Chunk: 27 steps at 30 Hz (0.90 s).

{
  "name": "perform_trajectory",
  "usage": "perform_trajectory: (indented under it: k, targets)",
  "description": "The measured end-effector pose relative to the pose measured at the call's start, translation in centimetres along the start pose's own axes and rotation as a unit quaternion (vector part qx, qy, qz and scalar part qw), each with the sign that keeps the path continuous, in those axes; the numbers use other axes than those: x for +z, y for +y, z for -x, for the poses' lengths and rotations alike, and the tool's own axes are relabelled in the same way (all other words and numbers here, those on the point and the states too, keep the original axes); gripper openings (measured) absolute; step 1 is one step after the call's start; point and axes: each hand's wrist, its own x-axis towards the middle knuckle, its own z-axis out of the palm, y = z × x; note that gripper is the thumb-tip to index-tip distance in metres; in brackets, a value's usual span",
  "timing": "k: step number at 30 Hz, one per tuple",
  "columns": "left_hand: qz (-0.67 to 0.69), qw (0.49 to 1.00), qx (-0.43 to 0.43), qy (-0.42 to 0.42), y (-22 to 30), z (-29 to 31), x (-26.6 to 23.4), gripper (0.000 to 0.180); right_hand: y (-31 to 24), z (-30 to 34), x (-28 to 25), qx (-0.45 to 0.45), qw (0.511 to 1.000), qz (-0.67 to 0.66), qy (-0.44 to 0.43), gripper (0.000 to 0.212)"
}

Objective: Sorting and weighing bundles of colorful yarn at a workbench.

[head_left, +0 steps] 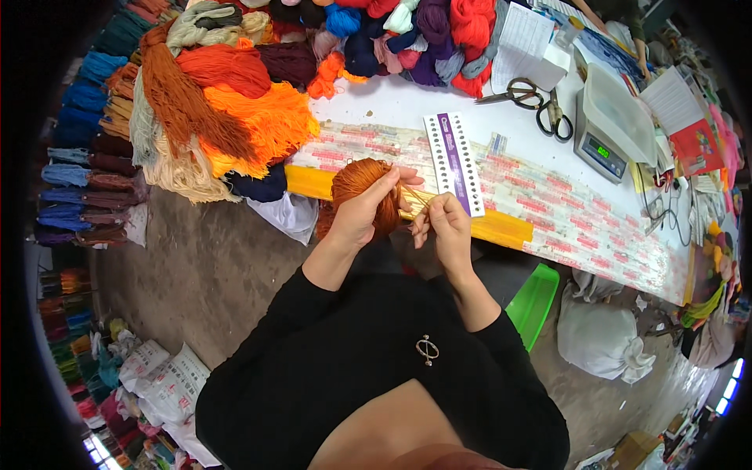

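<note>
Watching remotely, I see the left hand (366,211) closed against a rust-orange bundle of glossy thread (356,180) by the near edge of the white table (380,106); the right hand (447,222) pinches thin strands (415,197) to its right. I judge they're being separated; pulling further calls for a steady left hold.

Bright centre, black corners, fisheye-bent edges

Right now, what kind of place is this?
Probably a yarn workshop: bright skeins lie piled on the table, which also holds a digital scale, and the left hand holds a rust-orange bundle.
</note>
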Motion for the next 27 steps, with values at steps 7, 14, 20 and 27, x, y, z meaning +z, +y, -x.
perform_trajectory:
  k: [7,14,20,27]
  targets:
    - [-0.057,0.998,0.032,0.025,0.3,0.0,0.0,0.032,0.0,0.3,-0.1,0.028,0.999,-0.022,0.034,0.025]
    - [-0.059,0.997,0.041,0.026,-0.1,-0.3,-0.1,0.033,0.3,0.4,-0.2,0.023,0.998,-0.028,0.043,0.025]
    - [-0.019,1.000,-0.016,0.002,0.6,-0.2,-0.3,0.034,-0.8,0.6,-0.6,0.136,0.986,0.001,-0.101,0.025]
    - [0.034,0.991,-0.041,-0.124,0.5,-0.2,-2.2,0.041,-1.0,-0.5,-1.9,-0.002,0.972,-0.231,0.038,0.020]
